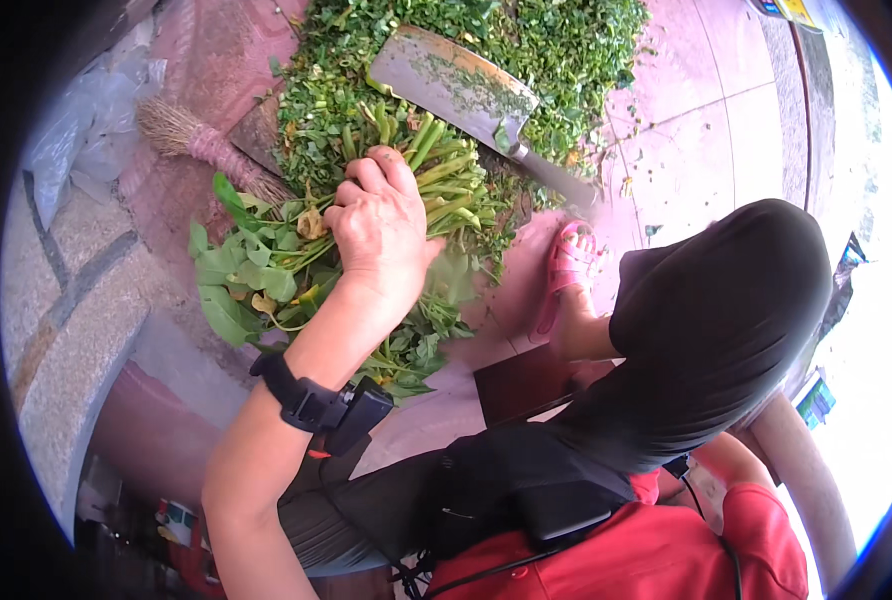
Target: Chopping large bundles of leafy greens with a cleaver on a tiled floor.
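My left hand (378, 199) is closed over a bundle of leafy green stems (446, 176), thumb to the right. The cut stem ends point up and right, and the broad leaves (243, 270) spread to the lower left. Just beyond the hand, a wide cleaver (453, 86) lies flat on chopped greens (566, 60), its blade speckled with green bits. No hand touches its handle (558, 180). My right hand is out of view; only part of that forearm shows beside the black-clad knee.
Left of the greens lies a short straw hand broom (213, 146), near a clear plastic bag (90, 127). A pink-sandaled foot (572, 262) rests on the pink tiled floor (686, 150) close to the cleaver's handle. A stone-faced edge (78, 315) runs down the left.
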Demonstrator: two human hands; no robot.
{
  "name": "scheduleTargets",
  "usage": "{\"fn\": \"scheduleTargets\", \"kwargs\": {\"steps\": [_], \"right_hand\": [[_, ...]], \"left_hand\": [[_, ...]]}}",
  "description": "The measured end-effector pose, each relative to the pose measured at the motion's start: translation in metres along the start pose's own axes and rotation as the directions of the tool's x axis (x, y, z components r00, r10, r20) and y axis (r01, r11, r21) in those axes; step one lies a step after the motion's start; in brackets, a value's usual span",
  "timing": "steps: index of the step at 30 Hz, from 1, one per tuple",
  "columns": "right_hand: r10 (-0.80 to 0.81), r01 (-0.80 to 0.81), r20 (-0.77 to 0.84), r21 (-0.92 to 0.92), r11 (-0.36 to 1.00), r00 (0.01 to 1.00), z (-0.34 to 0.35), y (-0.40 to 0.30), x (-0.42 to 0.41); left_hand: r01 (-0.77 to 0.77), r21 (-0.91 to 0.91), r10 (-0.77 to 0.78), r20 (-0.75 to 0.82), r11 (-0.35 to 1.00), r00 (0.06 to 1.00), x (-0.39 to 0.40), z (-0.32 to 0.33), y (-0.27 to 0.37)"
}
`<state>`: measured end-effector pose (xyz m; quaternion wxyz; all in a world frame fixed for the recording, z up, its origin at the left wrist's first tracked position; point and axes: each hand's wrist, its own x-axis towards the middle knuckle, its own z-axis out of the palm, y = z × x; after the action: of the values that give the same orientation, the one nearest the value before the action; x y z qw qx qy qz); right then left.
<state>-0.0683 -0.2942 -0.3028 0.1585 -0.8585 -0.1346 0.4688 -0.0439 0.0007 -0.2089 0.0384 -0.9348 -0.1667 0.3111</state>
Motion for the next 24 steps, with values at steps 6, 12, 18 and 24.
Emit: {"fn": "scheduleTargets", "kwargs": {"steps": [6,12,18,24], "right_hand": [[0.027,-0.02,-0.144,0.047,0.999,0.989,0.007,-0.011,0.014],[0.056,-0.051,-0.145,0.042,0.998,0.988,0.004,-0.004,-0.005],[0.037,-0.035,-0.14,0.021,0.999,0.989,0.008,0.004,-0.009],[-0.013,0.012,-0.11,-0.013,1.0,0.994,0.004,0.005,-0.002]], "left_hand": [[-0.156,-0.005,0.154,-0.134,0.988,0.979,0.003,0.001,-0.012],[-0.222,-0.021,0.212,-0.228,0.975,0.95,0.004,0.009,-0.018],[-0.207,-0.02,0.195,-0.26,0.978,0.946,0.002,0.018,-0.018],[-0.16,-0.09,0.124,-0.317,0.983,0.94,-0.002,0.018,-0.015]]}}
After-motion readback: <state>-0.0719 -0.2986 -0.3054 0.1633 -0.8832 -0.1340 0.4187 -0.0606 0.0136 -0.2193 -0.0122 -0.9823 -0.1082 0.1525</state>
